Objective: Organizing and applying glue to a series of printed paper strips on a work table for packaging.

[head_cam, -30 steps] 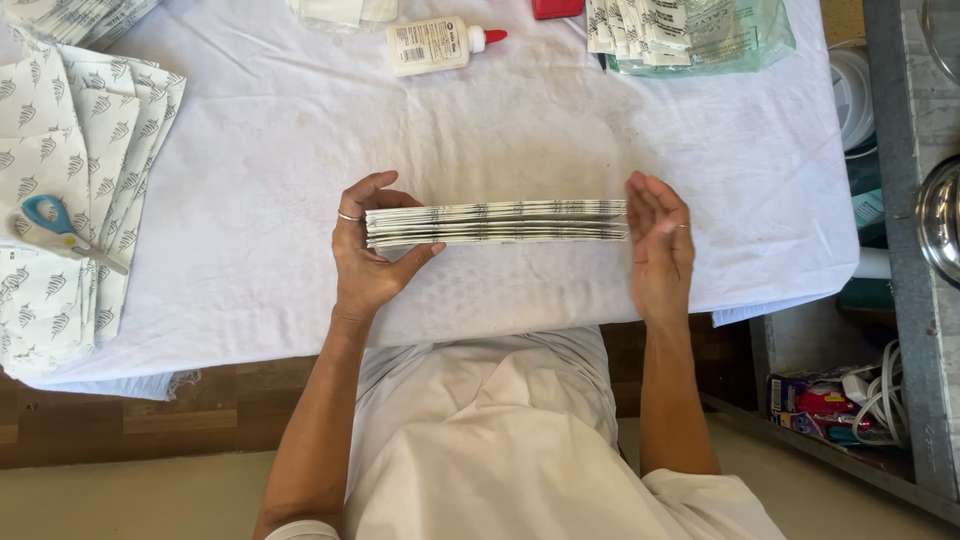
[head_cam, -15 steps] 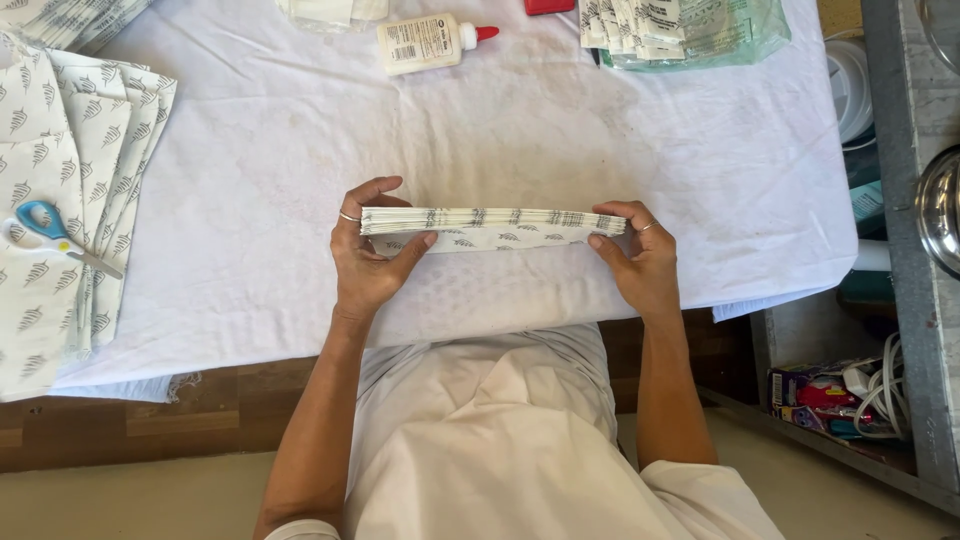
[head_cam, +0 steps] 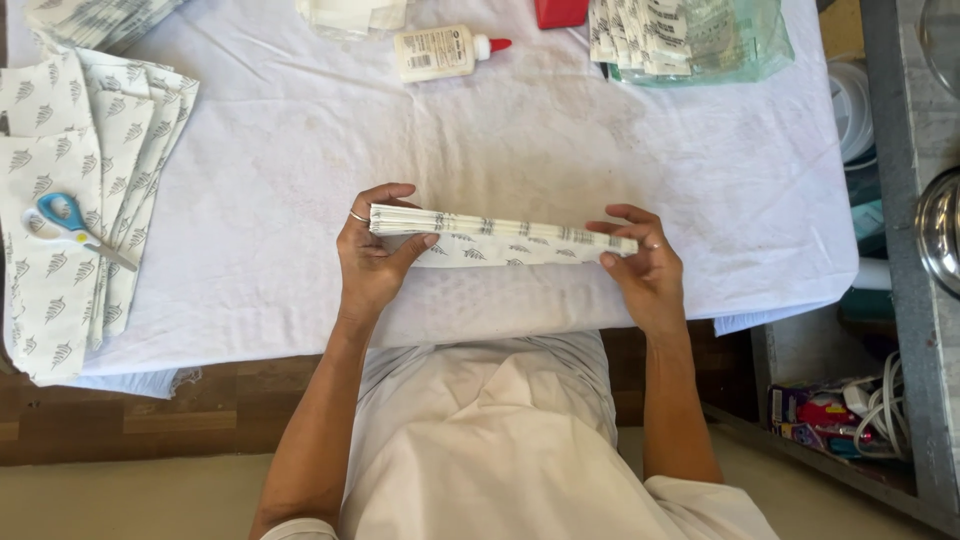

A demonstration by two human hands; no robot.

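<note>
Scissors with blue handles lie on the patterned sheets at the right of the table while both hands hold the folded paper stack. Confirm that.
Not quite. In the head view the scissors lie on the patterned sheets at the left of the table, not the right. The rest stands: the left hand and right hand hold the folded paper stack by its ends.

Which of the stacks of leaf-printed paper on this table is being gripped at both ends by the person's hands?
The folded stack at the table's middle: left hand and right hand clasp its ends. The fanned sheets under the scissors lie untouched.
</note>
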